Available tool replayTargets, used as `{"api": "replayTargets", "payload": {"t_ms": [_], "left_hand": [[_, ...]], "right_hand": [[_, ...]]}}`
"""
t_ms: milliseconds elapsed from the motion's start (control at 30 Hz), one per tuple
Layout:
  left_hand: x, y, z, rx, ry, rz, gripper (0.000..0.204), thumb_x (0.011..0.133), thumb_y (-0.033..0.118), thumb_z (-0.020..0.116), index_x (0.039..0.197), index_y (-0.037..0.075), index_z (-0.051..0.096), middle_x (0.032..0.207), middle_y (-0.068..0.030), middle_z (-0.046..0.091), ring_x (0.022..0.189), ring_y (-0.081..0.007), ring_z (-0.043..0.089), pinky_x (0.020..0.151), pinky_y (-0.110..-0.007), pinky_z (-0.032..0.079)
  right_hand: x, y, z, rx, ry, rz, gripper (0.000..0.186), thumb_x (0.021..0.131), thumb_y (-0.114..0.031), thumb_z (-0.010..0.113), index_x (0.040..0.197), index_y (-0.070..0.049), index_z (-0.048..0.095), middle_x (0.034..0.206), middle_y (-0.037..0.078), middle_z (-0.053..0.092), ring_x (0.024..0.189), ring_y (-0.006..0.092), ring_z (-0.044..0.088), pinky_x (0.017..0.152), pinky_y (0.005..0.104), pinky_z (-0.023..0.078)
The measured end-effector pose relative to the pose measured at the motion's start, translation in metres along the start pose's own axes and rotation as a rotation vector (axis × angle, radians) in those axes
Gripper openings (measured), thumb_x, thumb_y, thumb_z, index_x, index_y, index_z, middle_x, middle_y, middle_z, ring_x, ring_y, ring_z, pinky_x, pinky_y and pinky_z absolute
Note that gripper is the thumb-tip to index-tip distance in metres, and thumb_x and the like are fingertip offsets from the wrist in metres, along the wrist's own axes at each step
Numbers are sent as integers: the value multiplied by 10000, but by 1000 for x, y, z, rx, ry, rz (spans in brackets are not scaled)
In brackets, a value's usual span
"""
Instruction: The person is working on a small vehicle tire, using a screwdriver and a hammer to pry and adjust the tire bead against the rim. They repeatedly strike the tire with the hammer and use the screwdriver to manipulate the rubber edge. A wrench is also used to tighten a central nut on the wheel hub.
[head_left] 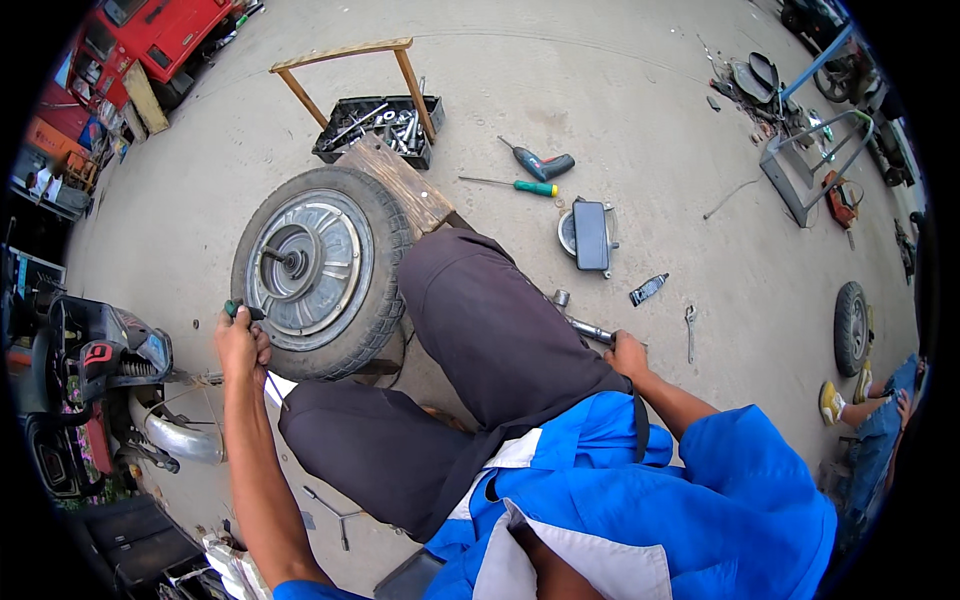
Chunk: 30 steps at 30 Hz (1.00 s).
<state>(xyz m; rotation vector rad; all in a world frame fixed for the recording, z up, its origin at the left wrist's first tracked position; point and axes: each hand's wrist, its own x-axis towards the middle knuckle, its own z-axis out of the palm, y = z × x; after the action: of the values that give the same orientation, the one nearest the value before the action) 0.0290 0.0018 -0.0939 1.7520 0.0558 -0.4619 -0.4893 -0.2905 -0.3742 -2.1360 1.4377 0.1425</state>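
Note:
My left hand is closed around a green-handled screwdriver, beside the lower left edge of a wheel. A thin shaft shows below that fist, near my left knee. The wheel has a black tyre and a grey metal hub with an axle sticking up; it leans against a wooden board before my knees. By my right thigh, my right hand grips the end of a metal socket wrench, whose socket end lies near the ground.
Ahead stands a black crate of tools with a wooden handle. On the ground lie a cordless drill, another screwdriver, a phone on a round metal part, a small tube, a spanner and a cross-shaped wrench. Someone sits far right.

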Motion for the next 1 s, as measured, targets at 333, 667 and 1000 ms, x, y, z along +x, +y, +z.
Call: {"api": "replayTargets", "payload": {"t_ms": [333, 667, 1000], "left_hand": [[-18, 37, -12, 115, 118, 337, 316, 1024, 112, 502, 1339, 86, 500, 673, 38, 431, 497, -53, 376, 417, -235, 290], [30, -25, -49, 714, 412, 503, 355, 942, 7, 479, 1293, 53, 512, 1230, -250, 641, 1169, -426, 606, 971, -491, 455], [52, -55, -31, 785, 497, 327, 452, 986, 285, 518, 1361, 41, 452, 1192, -316, 576, 1142, -463, 558, 975, -516, 427]], "right_hand": [[13, -21, -6, -85, -97, 23, 410, 777, -128, 685, 1140, 23, 567, 1196, 274, 564, 1080, 469, 606, 929, 532, 504], [32, -12, -3, -247, -76, -130, 285, 805, -139, 635, 1045, 15, 637, 1122, 273, 582, 968, 468, 642, 846, 538, 528], [57, 19, 4, -202, -427, -322, 335, 893, -281, 611, 1034, 7, 708, 1097, 252, 699, 970, 360, 704, 837, 494, 559]]}}
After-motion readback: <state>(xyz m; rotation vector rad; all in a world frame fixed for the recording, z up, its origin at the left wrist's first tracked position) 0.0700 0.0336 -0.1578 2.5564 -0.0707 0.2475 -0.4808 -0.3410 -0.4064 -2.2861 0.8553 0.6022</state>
